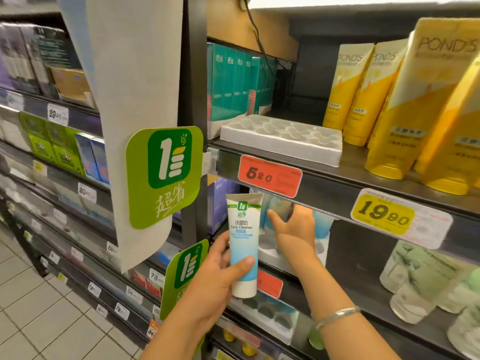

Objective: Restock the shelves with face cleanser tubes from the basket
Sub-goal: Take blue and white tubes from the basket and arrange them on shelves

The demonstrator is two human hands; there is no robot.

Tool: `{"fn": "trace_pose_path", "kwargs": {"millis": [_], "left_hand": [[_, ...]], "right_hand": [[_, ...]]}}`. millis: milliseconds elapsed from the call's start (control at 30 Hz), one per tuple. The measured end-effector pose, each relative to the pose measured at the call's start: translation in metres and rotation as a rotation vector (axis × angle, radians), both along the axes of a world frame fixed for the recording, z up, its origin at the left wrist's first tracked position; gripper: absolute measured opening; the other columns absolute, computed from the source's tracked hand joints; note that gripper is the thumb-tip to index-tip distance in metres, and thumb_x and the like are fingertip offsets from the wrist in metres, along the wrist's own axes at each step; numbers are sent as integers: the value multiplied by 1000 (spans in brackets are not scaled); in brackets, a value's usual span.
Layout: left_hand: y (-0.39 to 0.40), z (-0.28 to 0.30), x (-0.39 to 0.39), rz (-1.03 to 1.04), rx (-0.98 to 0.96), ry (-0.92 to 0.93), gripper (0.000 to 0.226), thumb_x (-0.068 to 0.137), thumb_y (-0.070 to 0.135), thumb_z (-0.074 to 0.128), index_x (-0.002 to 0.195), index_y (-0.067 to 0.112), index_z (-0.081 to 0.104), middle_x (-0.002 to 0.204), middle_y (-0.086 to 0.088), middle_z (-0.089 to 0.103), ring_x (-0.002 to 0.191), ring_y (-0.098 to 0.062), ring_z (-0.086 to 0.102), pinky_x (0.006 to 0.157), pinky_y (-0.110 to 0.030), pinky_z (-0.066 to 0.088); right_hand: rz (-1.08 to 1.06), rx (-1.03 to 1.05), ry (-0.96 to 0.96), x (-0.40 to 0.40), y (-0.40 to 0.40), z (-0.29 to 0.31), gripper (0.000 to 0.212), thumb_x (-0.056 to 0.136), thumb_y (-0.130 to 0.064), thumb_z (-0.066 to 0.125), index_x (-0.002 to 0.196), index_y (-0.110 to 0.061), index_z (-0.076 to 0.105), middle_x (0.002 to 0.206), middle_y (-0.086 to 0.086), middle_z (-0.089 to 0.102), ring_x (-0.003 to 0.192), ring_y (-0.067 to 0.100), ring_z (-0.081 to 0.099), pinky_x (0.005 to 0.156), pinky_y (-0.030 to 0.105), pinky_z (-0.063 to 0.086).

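Metal shop shelf (337, 178), left hand (215, 279) fingers curled round smooth tube (243, 245), right hand (293, 229) fingers apart

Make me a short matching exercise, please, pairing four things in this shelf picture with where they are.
Things:
1. cleanser tube
2. white tray
3. yellow tubes
4. bracelet

Places:
A. on the right wrist
B. upper shelf, right side
C. in the left hand
D. upper shelf, above the red price tag

Pairs: 1-C, 2-D, 3-B, 4-A
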State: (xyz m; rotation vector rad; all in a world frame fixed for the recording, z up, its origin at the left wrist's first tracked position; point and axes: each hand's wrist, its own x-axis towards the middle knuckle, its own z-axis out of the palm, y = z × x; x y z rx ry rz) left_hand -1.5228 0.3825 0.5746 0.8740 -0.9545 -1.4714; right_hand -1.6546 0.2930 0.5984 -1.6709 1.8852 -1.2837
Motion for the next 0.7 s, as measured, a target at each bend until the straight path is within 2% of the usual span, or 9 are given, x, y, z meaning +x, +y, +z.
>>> {"fn": "trace_pose_path", "kwargs": {"millis": [133, 200, 267, 367, 500, 600, 700], "left_hand": [[-4, -1, 2, -21, 1, 1, 57, 70, 7, 65, 120, 28, 49, 104, 2, 72, 88, -12, 68, 71, -25, 55], [-6, -1, 3, -16, -6, -6, 57, 69, 6, 65, 119, 29, 49, 110, 0, 69, 93, -12, 68, 74, -25, 55], [-8, 1, 3, -15, -16, -11, 60, 66, 8, 66, 120, 29, 49, 112, -1, 68, 95, -14, 67, 77, -27, 54], [-9, 2, 4, -38, -37, -30, 63, 64, 10, 67, 122, 27, 48, 109, 0, 70, 95, -14, 67, 75, -27, 54], [-12, 2, 3, -76, -38, -51, 63, 63, 13, 68, 122, 27, 49, 107, -1, 71, 98, -17, 67, 80, -30, 55], [-16, 2, -3, -112, -27, -73, 59, 67, 13, 68, 121, 26, 49, 107, -3, 71, 100, -20, 66, 84, -34, 54], [-22, 7, -13, -166, -48, -162, 48, 74, 12, 69, 116, 27, 50, 106, -3, 71, 98, -19, 67, 79, -32, 55]], "right_hand": [[21, 5, -42, -1, 2, -3, 27, 83, -19, 68, 103, -4, 59, 101, 9, 59, 98, 25, 55, 79, 25, 37], [19, 28, -34, -1, 1, -4, 31, 83, -21, 68, 107, -6, 56, 107, 10, 59, 102, 25, 55, 84, 28, 41], [7, 62, -62, 0, 1, -5, 33, 82, -23, 69, 106, -6, 53, 112, 12, 60, 105, 28, 56, 92, 37, 45], [-9, 109, -131, -4, 4, -3, 30, 83, -24, 68, 97, -12, 45, 112, 12, 61, 104, 28, 58, 90, 37, 47], [54, 29, -282, -13, 20, -2, 26, 87, -26, 63, 107, -13, 52, 105, 0, 58, 96, 16, 57, 87, 34, 48], [141, -72, -392, -21, 37, 4, 15, 90, -31, 56, 97, -18, 58, 97, -3, 62, 89, 12, 59, 77, 25, 50], [328, -26, -470, -29, 52, 11, 22, 83, -42, 53, 87, -23, 63, 85, -7, 68, 79, 9, 65, 73, 25, 54]]}}
